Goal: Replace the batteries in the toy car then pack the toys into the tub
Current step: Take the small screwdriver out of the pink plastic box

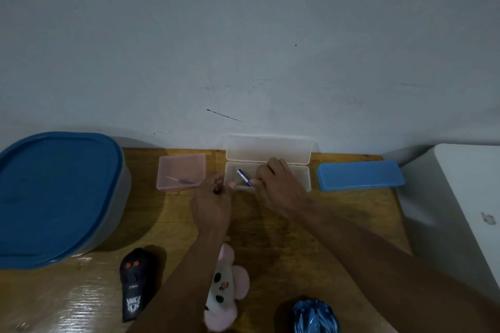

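Wooden table, dim light. Right hand at centre pinches a blue battery over the open clear box, battery tilted toward 11 o'clock. Left hand just beside it at 9 o'clock, fingers curled; cannot tell whether it holds anything. Big tub with blue lid at 9 o'clock. Black remote at 7 o'clock, plush toy and shiny blue ball at 6. Toy car not seen.
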`<state>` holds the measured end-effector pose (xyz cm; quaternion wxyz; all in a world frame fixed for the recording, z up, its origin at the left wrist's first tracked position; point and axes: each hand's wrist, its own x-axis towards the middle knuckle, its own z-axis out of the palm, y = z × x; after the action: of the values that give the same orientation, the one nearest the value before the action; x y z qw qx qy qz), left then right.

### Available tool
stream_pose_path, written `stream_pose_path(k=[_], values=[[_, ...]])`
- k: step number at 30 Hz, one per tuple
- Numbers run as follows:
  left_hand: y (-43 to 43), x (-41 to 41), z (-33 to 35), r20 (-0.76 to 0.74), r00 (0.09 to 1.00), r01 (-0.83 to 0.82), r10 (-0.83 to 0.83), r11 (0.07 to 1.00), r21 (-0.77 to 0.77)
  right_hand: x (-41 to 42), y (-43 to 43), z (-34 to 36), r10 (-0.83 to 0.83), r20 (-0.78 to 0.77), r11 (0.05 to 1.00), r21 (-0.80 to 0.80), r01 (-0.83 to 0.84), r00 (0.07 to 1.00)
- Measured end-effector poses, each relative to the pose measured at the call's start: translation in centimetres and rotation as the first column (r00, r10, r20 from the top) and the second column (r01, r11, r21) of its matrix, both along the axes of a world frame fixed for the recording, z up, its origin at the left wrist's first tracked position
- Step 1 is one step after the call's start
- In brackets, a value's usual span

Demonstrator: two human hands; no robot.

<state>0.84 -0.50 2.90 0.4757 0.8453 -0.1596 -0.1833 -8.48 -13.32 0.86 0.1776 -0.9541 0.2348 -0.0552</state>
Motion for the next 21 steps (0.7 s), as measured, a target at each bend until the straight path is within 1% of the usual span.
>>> stream_pose_path(k=[2,6,10,14,17,19,21], values=[[0.0,0.0,-0.1,-0.015,1.0,-0.003,0.003,1.0,-0.004,0.0,0.3,0.4,-0.021,-0.016,0.999,0.044,0.021,1.0],[-0.1,0.0,0.0,-0.008,1.0,-0.002,0.003,1.0,0.011,0.1,1.0,0.6,-0.027,-0.125,0.998,0.047,0.033,0.992],[-0.1,-0.1,0.0,-0.004,1.0,-0.005,0.005,1.0,0.019,0.5,1.1,0.7,-0.098,-0.168,0.987,0.113,0.118,0.981],[0.0,0.0,0.0,-0.026,1.0,-0.01,0.011,1.0,0.009,1.4,1.3,0.8,-0.116,-0.142,0.984,0.118,0.133,0.983],[0.1,0.3,-0.1,-0.051,0.999,-0.006,0.005,1.0,-0.015,1.8,1.3,0.7,-0.118,-0.085,0.987,0.103,0.126,0.989],[0.2,0.5,-0.3,-0.064,0.998,-0.006,0.005,1.0,-0.009,1.6,1.4,0.7,-0.09,-0.069,0.989,0.108,0.097,0.994],[0.2,0.7,-0.4,-0.104,0.994,-0.023,0.021,1.0,-0.017,1.5,1.6,0.5,-0.027,-0.085,0.992,0.124,0.037,0.996]])
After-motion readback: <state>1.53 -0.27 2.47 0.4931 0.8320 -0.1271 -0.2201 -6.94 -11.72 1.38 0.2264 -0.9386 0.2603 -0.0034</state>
